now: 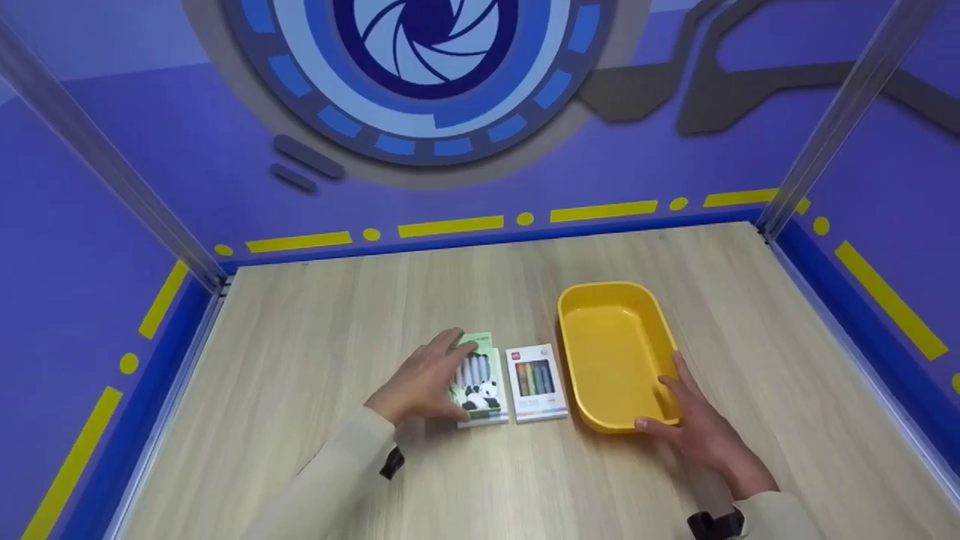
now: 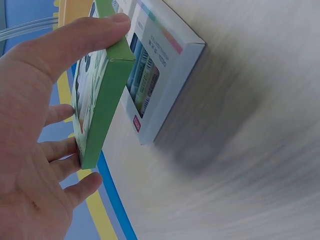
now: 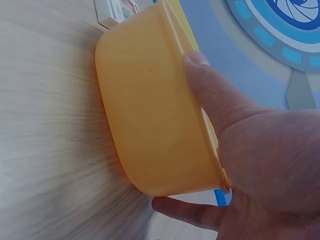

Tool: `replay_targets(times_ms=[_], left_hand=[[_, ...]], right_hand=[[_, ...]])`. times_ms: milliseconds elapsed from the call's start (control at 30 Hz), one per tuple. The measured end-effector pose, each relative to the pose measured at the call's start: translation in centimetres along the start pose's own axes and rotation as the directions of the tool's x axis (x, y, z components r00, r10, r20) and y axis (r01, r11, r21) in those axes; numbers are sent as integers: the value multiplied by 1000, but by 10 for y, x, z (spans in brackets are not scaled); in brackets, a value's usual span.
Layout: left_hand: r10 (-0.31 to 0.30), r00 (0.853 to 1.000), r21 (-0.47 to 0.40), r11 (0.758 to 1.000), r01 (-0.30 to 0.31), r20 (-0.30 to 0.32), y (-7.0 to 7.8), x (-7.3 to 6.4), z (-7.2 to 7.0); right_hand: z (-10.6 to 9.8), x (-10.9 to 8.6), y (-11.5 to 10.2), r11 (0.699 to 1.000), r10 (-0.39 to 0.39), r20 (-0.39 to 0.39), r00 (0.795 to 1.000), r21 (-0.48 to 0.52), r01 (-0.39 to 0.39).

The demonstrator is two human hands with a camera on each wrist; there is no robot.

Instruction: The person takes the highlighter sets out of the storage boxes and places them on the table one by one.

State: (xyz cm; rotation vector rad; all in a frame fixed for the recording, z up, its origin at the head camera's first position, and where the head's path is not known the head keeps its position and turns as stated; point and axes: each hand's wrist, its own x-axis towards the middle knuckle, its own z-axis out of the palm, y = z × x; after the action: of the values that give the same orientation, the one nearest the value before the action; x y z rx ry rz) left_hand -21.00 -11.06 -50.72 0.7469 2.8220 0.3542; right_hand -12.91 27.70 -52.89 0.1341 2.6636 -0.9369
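Observation:
My left hand (image 1: 427,379) holds a green panda-printed box (image 2: 102,105) between thumb and fingers, thumb at the near edge and fingertips along the far side. Beneath the green box shows a white windowed box (image 2: 170,47) of coloured crayon-like sticks, largely covered from above. A similar white box (image 1: 536,382) of coloured sticks lies just to the right. Farther right stands a yellow plastic tray (image 1: 607,360), its inside bare. At its near right corner my right hand (image 1: 705,431) grips the rim, the thumb (image 3: 212,85) over the edge and another finger low against the outer wall.
The pale wood tabletop (image 1: 337,322) carries these things near its middle. Blue printed panels (image 1: 480,187) with yellow dashes rise at the back and both sides, and metal posts (image 1: 832,120) stand at the back corners.

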Motion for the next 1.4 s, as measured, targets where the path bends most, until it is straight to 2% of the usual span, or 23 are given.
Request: replay_targets(times_ms=[200,467,667,800,1100,1300,1400], left_hand=[[-23,1000,-35,999,23,3,-10,-5,2],[-14,1000,-64,998,15,3,-17,-8,9],[-18,1000,-57,998,17,-21,-27,-15,10],[-40,999,-62,997,39,-22,-34,-18,10],[-60,998,-50,997,60,-8,-51,-28,9],[-51,999,-47,998,51,-3,-59,-34,9],[-66,998,-51,997,66,12,-62,-36,11]], right_hand=[[1,-1,0,996,-87,-36,996,-4,87],[0,-3,3,1000,-5,-17,1000,-4,5],[1,-2,2,1000,0,-3,1000,0,0],[0,-2,2,1000,12,5,1000,9,-12],[-1,-2,1,999,52,21,998,3,-52],[-2,-1,0,999,36,14,999,-1,-36],[-1,-1,0,1000,29,13,1000,1,-29]])
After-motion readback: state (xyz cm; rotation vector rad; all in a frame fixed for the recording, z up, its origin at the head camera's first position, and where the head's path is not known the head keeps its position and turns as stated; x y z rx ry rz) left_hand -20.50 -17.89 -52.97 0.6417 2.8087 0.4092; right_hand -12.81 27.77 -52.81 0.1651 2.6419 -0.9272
